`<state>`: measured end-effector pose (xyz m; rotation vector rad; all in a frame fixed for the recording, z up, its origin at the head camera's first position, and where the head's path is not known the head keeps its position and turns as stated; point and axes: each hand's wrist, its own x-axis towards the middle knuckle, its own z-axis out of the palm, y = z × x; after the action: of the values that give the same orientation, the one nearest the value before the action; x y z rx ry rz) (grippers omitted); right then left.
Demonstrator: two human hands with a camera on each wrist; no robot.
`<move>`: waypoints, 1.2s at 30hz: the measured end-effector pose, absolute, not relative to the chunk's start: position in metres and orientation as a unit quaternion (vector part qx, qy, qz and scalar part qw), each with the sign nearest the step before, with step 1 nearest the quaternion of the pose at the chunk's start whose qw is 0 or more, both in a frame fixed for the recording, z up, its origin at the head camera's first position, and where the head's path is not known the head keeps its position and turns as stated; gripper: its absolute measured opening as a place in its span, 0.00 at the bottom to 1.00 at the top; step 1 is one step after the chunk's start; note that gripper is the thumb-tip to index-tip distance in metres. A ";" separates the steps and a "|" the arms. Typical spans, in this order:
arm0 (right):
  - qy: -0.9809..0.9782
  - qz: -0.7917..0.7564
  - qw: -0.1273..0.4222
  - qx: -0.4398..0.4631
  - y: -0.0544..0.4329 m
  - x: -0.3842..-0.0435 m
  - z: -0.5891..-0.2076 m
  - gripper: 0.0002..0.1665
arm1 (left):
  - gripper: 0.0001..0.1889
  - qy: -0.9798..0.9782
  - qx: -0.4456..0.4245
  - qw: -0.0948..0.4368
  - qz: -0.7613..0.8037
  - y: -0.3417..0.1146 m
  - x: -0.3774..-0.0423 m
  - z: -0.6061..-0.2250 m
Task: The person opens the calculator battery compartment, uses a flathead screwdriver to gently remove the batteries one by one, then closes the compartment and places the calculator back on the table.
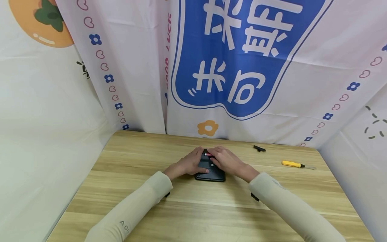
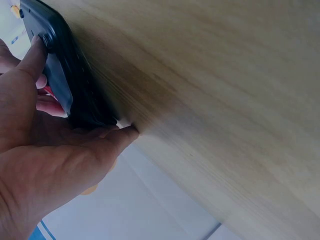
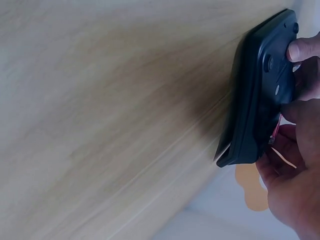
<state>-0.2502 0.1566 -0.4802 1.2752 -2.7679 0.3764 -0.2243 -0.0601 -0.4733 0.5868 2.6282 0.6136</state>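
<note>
A black calculator [image 1: 215, 174] lies on the wooden table with its back facing up, round feet and a small pale spot showing. My left hand [image 1: 191, 163] holds it along the left side, thumb [image 2: 35, 60] pressed on the back and fingers around the far end. At the far end of the calculator, a red and white battery [image 1: 208, 154] shows beside the fingers of my right hand [image 1: 226, 161]. In the right wrist view its red side [image 3: 275, 129] lies between thumb and fingers, which pinch it; the fingers cover most of the battery.
A small black cover-like piece [image 1: 259, 148] lies near the table's back edge, right of the hands. Farther right is a screwdriver [image 1: 291, 164] with a yellow handle. Printed white curtains [image 1: 142, 84] hang behind and beside the table [image 1: 127, 158].
</note>
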 end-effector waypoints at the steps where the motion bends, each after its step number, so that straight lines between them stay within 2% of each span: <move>1: -0.902 0.121 0.035 0.414 0.156 -0.250 -0.481 0.26 | 0.55 0.935 0.209 0.189 0.217 -0.060 -0.224 -0.473; 15: -0.917 0.111 0.019 0.382 0.141 -0.248 -0.480 0.22 | 0.54 0.935 0.212 0.184 0.218 -0.062 -0.224 -0.475; 27: -0.919 0.109 0.050 0.376 0.133 -0.249 -0.479 0.14 | 0.54 0.935 0.216 0.184 0.212 -0.062 -0.225 -0.476; 36: -0.926 0.077 0.072 0.362 0.127 -0.243 -0.476 0.13 | 0.54 0.937 0.216 0.178 0.210 -0.061 -0.225 -0.475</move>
<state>-0.2428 0.1273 -0.4755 1.0864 -2.7831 0.2309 -0.2250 -0.0613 -0.4754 0.6108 2.6503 0.5939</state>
